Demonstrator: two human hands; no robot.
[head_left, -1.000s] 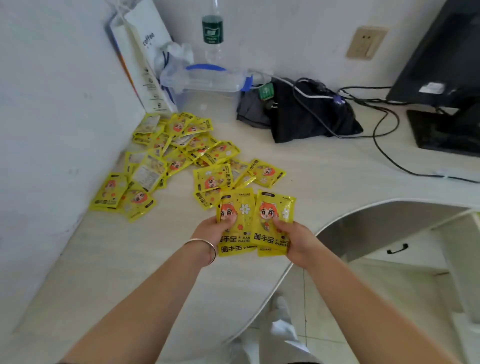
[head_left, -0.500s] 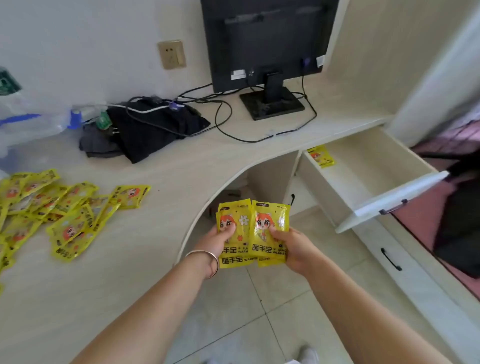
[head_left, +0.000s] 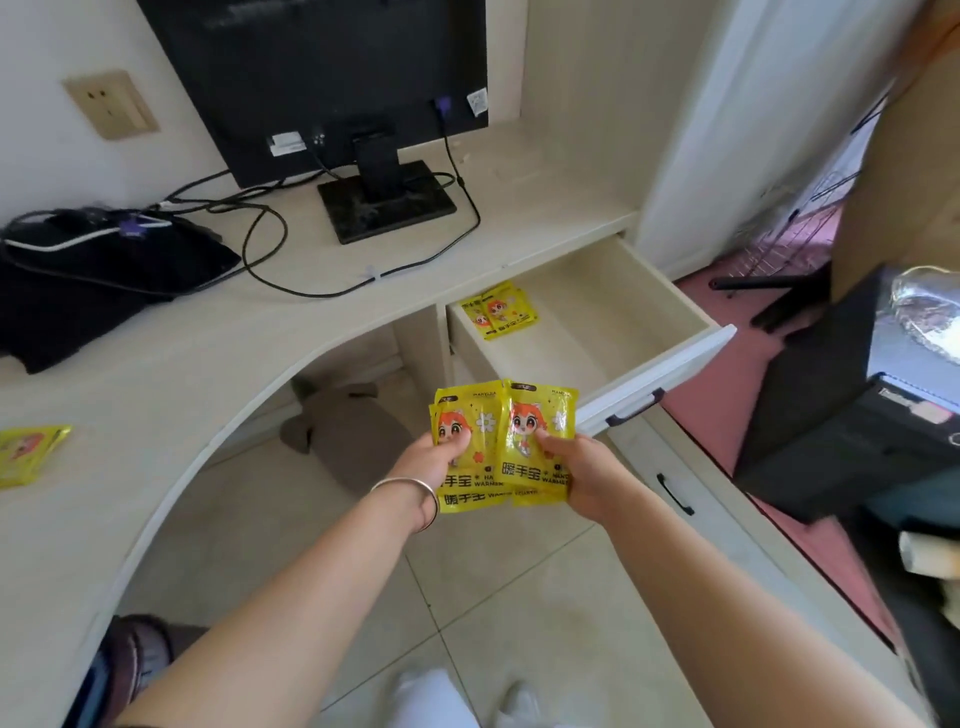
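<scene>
Near the drawer (head_left: 597, 312), perhaps two sachets (head_left: 501, 310) inside: left hand (head_left: 434, 462), right hand (head_left: 582, 475), each tight on packs (head_left: 488, 423).

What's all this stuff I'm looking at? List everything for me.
held packets: a fanned bunch, count unclear, yellow, in both hands above the floor
drawer packets: at least two, yellow, back left corner of the drawer
desk packet: at least one, yellow, far left of the desk
drawer: one, cream, pulled open under the desk
desk: one, cream, curved front edge
monitor: one, black, back of the desk
cables: several, black, beside the monitor
cloth: one, black, left on the desk
socket: one, beige, on the wall
bracelet: one, silver, left wrist
left hand: pinches the held packets
right hand: pinches the held packets
</scene>
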